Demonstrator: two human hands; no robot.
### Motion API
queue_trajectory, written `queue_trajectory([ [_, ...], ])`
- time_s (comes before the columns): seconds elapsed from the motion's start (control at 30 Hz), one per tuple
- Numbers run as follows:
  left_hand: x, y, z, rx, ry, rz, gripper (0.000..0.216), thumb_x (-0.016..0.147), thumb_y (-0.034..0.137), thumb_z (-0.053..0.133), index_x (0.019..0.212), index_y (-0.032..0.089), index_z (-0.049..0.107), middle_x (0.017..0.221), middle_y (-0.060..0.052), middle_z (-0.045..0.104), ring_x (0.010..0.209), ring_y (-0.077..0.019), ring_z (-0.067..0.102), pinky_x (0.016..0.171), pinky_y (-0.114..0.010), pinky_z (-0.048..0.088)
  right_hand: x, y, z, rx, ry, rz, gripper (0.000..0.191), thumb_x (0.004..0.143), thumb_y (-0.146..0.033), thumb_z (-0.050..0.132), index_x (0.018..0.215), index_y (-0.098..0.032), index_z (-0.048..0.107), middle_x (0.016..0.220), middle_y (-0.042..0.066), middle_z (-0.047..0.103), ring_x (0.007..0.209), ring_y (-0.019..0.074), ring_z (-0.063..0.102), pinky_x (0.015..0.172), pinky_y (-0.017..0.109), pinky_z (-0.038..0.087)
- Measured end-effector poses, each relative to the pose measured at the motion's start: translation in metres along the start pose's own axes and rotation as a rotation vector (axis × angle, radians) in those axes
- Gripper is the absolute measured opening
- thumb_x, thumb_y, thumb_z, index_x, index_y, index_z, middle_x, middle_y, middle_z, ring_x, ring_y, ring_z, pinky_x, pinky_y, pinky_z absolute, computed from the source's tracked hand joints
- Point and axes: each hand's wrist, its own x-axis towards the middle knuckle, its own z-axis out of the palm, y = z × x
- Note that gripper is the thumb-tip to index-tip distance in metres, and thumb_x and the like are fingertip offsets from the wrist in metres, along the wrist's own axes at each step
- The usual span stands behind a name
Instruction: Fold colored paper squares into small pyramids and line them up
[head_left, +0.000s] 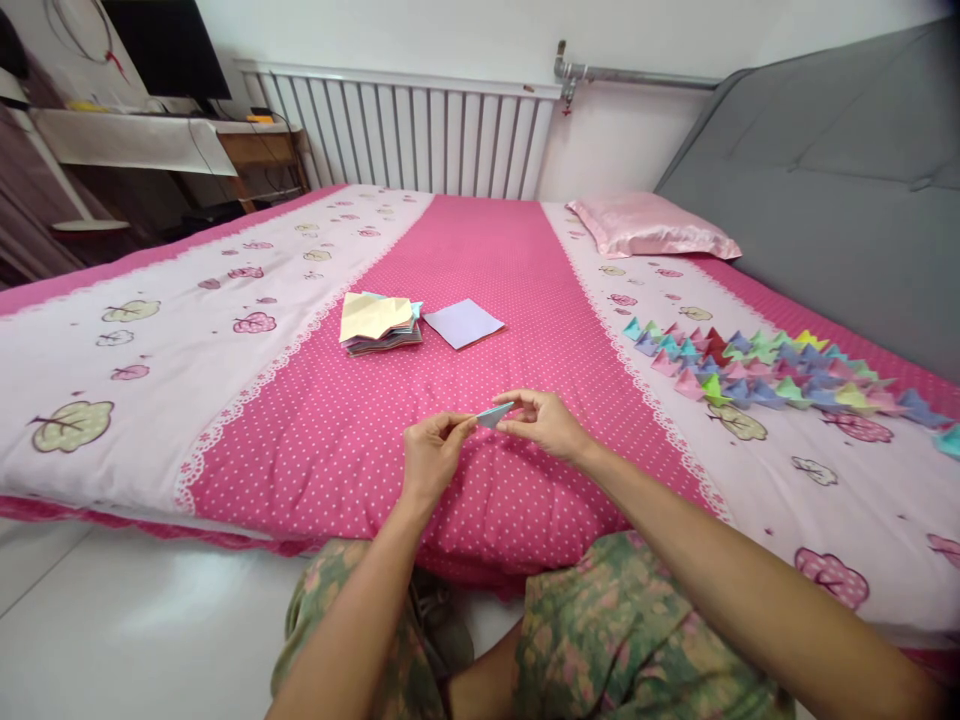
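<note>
Between my two hands is a small piece of folded light-blue paper (495, 414), held over the near middle of the bed. My left hand (435, 450) pinches its left corner between thumb and forefinger. The fingers of my right hand (544, 422) close on its right end, thumb below and fingertips above. Beyond my hands lies a lilac paper square (465, 323), flat on the pink cover. Left of it sits a pile of creased papers (379, 320) with a pale yellow sheet on top.
Rows of small folded paper pieces (757, 365) in many colours stand on the right of the bed (292, 470). A pink pillow (652, 225) lies behind them, by the grey headboard (825, 150). A white radiator (412, 135) and a desk (150, 145) with a monitor (169, 50) are at the back.
</note>
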Motion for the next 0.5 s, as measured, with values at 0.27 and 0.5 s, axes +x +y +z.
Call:
queue_trajectory([
  [0.27,-0.004,0.001,0.005,0.206,0.110,0.293,0.013,0.074,0.025,0.058,0.080,0.020,0.068,0.077,-0.003,0.070,0.067,-0.0128,0.063,0.063,-0.024,0.049,-0.007,-0.014,0.005,0.389,-0.039,0.324,0.027,0.074,-0.031,0.060,0.096,-0.015,0.058,0.095,0.009,0.065,0.071,0.0122,0.064,0.059,0.019,0.052],
  [0.5,-0.007,0.002,0.011,0.249,0.090,0.378,0.014,0.075,0.023,0.056,0.083,0.020,0.067,0.079,-0.003,0.070,0.070,-0.0130,0.064,0.064,-0.024,0.051,-0.005,-0.012,0.007,0.514,-0.015,0.359,0.015,0.082,-0.019,0.051,0.093,-0.016,0.060,0.093,0.006,0.066,0.070,0.0089,0.065,0.058,0.014,0.051],
])
